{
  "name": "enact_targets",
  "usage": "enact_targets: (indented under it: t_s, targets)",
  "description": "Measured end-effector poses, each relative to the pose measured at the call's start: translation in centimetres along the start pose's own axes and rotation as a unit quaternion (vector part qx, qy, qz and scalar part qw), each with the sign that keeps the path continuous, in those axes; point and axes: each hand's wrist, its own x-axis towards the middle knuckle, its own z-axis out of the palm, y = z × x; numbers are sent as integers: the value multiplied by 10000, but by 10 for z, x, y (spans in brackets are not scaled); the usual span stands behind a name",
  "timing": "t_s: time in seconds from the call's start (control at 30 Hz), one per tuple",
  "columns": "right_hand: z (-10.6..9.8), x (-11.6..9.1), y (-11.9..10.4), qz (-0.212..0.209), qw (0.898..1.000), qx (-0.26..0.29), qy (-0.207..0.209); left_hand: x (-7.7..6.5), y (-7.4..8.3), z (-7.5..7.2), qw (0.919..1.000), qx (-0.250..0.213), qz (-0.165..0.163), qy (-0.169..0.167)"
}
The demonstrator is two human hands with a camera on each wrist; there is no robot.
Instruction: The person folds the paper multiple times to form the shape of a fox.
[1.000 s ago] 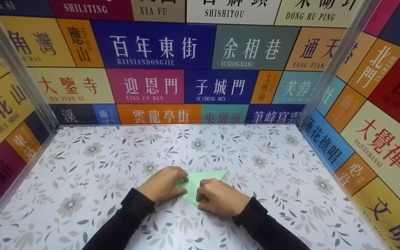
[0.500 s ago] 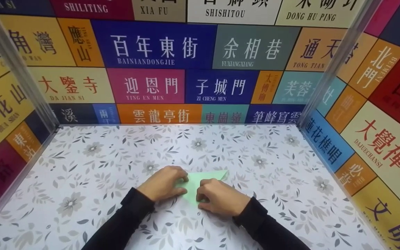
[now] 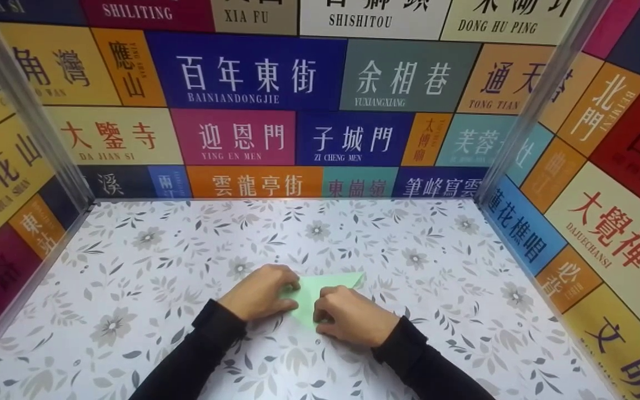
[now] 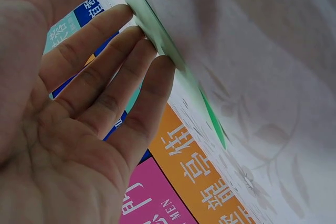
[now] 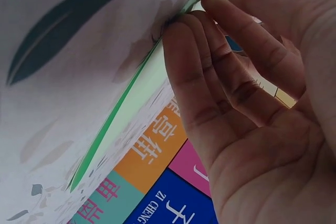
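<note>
Green paper [image 3: 310, 290]: one. Your left hand [image 3: 260, 294], fingers relaxed, touches its left side; your right hand [image 3: 354, 315], fingers loosely bent, its right. Press evenly, keeping edges flat.

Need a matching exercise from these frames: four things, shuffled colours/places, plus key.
Things
1. Paper
2. Tabletop
3. Sleeves
4. Back wall

Colours and places
A. Black, at both wrists
B. Many-coloured blocks with lettering, beyond the table's far edge
C. Light green, touched by the left hand and right hand
D. White with grey flowers and leaves, beneath everything the hands touch

Pairs: 1-C, 2-D, 3-A, 4-B
</note>
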Motion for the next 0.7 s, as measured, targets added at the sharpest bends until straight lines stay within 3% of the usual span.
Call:
enact_targets:
  t_s: [0.7]
  targets:
    - [3, 2, -3, -41, 9992, -367, 124, 0, 2, -1, 9999, 21, 44, 95]
